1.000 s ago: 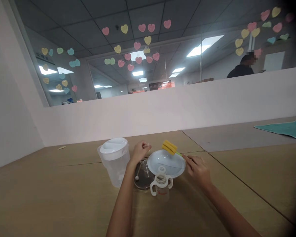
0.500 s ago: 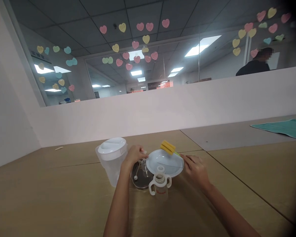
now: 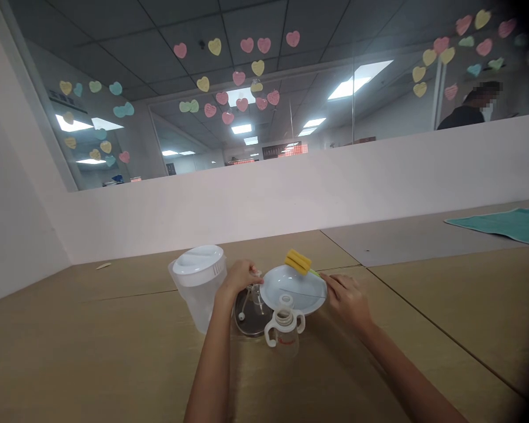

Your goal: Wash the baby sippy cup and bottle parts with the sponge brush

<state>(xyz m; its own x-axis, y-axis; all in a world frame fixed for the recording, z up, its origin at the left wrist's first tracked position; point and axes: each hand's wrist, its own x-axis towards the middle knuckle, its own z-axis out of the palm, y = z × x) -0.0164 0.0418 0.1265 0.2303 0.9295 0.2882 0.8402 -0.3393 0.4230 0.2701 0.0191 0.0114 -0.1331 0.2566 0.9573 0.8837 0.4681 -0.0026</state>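
Left hand (image 3: 238, 277) lowered — handled bottle (image 3: 286, 341) partly blocks white bowl (image 3: 311, 298).

The right hand (image 3: 348, 301) held a yellow brush (image 3: 298, 262) by the far rim of a white bowl (image 3: 306, 291), a handled bottle (image 3: 286, 339) nearer; the left hand (image 3: 240, 277) curled beside a lidded pitcher (image 3: 199, 288).

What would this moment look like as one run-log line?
Left hand: at clear piece, grip unclear | Right hand: holding yellow brush by white bowl | Two-handled bottle: upright, uncapped
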